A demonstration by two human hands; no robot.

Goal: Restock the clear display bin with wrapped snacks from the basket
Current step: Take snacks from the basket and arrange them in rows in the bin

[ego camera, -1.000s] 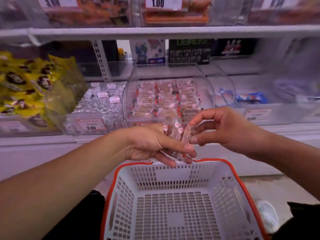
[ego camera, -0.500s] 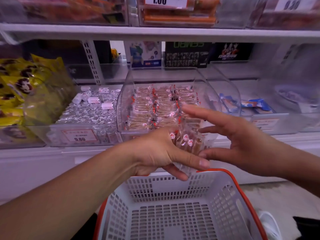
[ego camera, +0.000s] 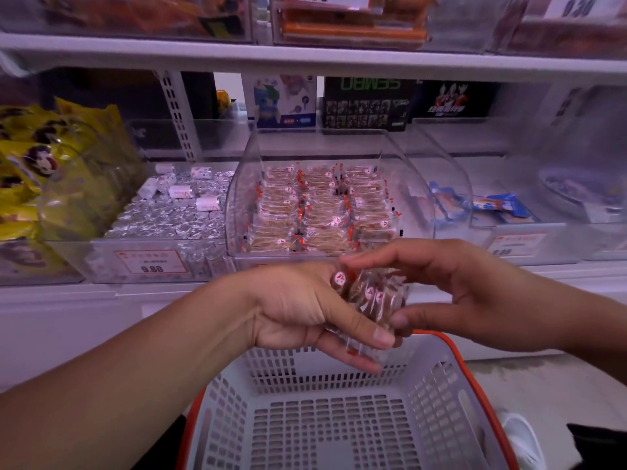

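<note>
A bunch of wrapped snacks point(ego camera: 368, 295), brown bars in clear wrappers with red-and-white round labels, sits in my left hand point(ego camera: 298, 307), held between thumb and fingers. My right hand point(ego camera: 451, 286) closes round the same bunch from the right, index finger over its top and thumb under it. Both hands are just above the far rim of the white basket point(ego camera: 431, 395) with an orange rim, whose visible floor holds nothing. Behind them on the shelf stands the clear display bin point(ego camera: 403, 184), with three rows of the same snacks inside.
A clear bin of silver-wrapped sweets point(ego camera: 169, 215) stands left of the display bin, with yellow bags point(ego camera: 37, 171) further left. Blue packets point(ego camera: 498, 205) lie in the bin to the right. An upper shelf point(ego camera: 305, 57) with more bins hangs overhead.
My right hand opened, spread its fingers, then came back and closed onto the bunch again. The view moved up and closer to the shelf. My left hand kept hold of the snacks.
</note>
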